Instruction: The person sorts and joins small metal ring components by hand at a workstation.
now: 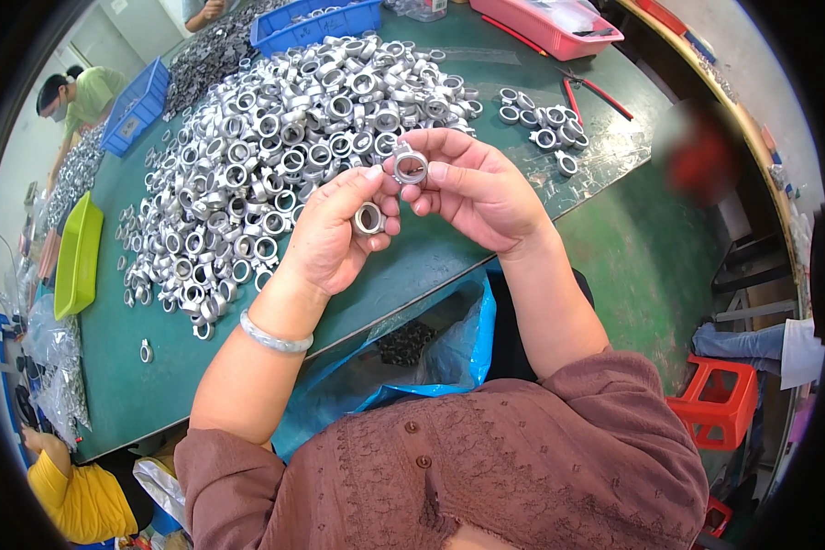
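Note:
My left hand (339,225) is closed, with one grey metal ring (368,219) held in its curled fingers. Its thumb and fingertip also reach the edge of a second metal ring (411,168). That second ring sits upright between the thumb and fingers of my right hand (477,188), its round opening facing me. Just beyond both hands spreads a big heap of similar metal rings (289,137), each with a small lug on its side. To the right of my hands lies a small separate group of rings (545,128).
Red-handled pliers (573,96) lie near a pink tray (555,32). Blue bins (316,26) and a lime-green tray (80,257) edge the green table (124,394). An open blue bag (472,339) hangs below its near edge. A red stool (717,403) stands right; other people sit around.

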The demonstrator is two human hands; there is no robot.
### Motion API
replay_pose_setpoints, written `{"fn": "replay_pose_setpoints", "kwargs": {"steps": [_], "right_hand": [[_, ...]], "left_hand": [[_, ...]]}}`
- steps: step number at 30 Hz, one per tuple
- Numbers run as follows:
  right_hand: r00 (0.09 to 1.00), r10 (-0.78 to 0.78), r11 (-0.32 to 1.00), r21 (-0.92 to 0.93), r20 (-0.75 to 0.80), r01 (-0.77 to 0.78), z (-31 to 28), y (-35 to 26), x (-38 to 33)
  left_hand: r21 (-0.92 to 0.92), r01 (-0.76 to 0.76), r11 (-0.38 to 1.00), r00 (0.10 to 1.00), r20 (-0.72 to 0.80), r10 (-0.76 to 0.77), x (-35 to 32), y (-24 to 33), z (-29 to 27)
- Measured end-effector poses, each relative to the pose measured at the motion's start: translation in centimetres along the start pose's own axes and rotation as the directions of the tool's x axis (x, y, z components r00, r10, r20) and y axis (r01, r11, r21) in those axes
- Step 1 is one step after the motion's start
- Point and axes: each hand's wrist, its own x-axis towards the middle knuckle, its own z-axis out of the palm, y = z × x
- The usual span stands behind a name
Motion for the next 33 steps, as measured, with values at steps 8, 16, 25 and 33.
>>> {"fn": "replay_pose_setpoints", "kwargs": {"steps": [8,16,25,33], "right_hand": [[0.995,0.010,0.999,-0.043,-0.103,-0.015,1.1,-0.9,-0.1],[0.972,-0.049,0.997,-0.070,-0.231,0.034,0.1,-2.1,-0.3],[0.964,-0.019,0.997,-0.083,-0.267,-0.004,0.5,-2.6,0.4],[0.955,-0.040,0.990,-0.138,-0.293,-0.001,-0.5,-2.7,0.8]], "left_hand": [[-0.245,0.097,0.965,0.995,0.056,-0.085,0.4,0.7,-0.6],[0.081,-0.185,0.979,0.981,-0.044,0.189,9.3,13.0,-1.3],[0.034,-0.270,0.962,0.828,-0.501,0.251,25.0,22.2,-11.3],[0.079,-0.284,0.956,0.842,-0.455,0.288,26.4,21.4,-8.6]]}}
